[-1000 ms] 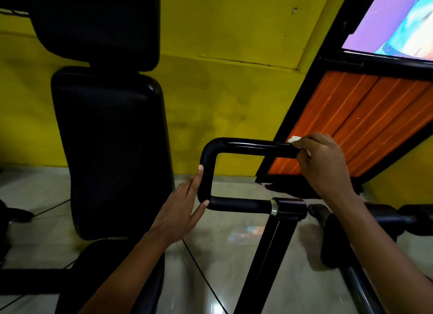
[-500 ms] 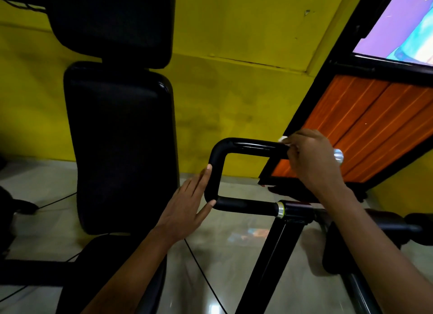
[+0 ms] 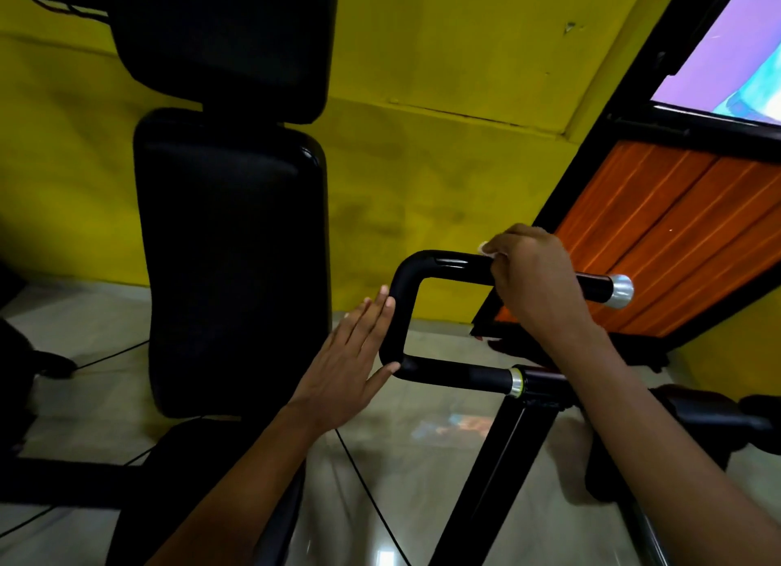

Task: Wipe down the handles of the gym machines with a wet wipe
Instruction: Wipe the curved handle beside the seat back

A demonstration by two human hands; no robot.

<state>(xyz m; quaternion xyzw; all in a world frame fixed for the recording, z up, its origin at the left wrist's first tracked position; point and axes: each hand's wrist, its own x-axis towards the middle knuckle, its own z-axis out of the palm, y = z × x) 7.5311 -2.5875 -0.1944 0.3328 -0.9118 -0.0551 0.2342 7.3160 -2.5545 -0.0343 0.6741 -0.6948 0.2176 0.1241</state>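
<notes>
The wet wipe (image 3: 486, 247) is gripped around the U-shaped handle's (image 3: 443, 265) upper bar by the right hand (image 3: 536, 278); the bend is steadied by the flat, open left hand (image 3: 359, 354). The lower bar is judged still unwiped.

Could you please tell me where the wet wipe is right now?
The wet wipe is right of centre in the head view, gripped under the right hand on the handle's upper bar.

Yellow painted wall (image 3: 443, 176) with horizontal ledge; glossy pale tiled floor (image 3: 422, 460) reflecting light; black padded backrest (image 3: 232, 261) at left; orange slatted panel (image 3: 676, 235) in black frame, right; bright screen (image 3: 735, 58) above.
</notes>
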